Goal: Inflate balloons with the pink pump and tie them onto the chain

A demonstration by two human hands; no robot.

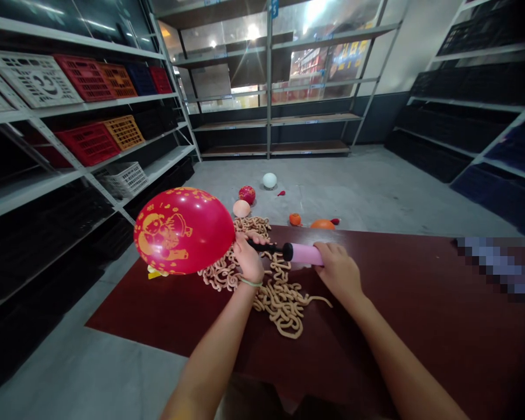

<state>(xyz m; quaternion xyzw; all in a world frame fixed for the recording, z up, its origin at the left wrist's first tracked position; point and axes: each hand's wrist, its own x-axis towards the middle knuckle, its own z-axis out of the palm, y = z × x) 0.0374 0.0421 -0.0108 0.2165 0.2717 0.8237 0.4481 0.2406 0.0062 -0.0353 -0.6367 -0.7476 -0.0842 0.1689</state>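
A large inflated red balloon point(184, 230) with yellow printed figures is at the left, its neck toward the centre. My left hand point(248, 261) is closed round that neck, where it meets the black end of a hand balloon pump point(304, 254). Wrapped about the pump's pink barrel is my right hand point(342, 271). The exact join of neck and nozzle is hidden by my left fingers. Under both hands, a tangled heap of beige cord point(284, 303) lies on the dark red table point(420, 326).
Beyond the table, a white balloon point(269, 181), a patterned red balloon point(247, 194), a peach balloon point(241, 209) and orange balloons point(322, 224) lie on the grey floor point(359, 186). Metal shelves point(269, 122) stand behind; crates point(85, 76) fill the left racks. A pixelated patch covers the table's right edge.
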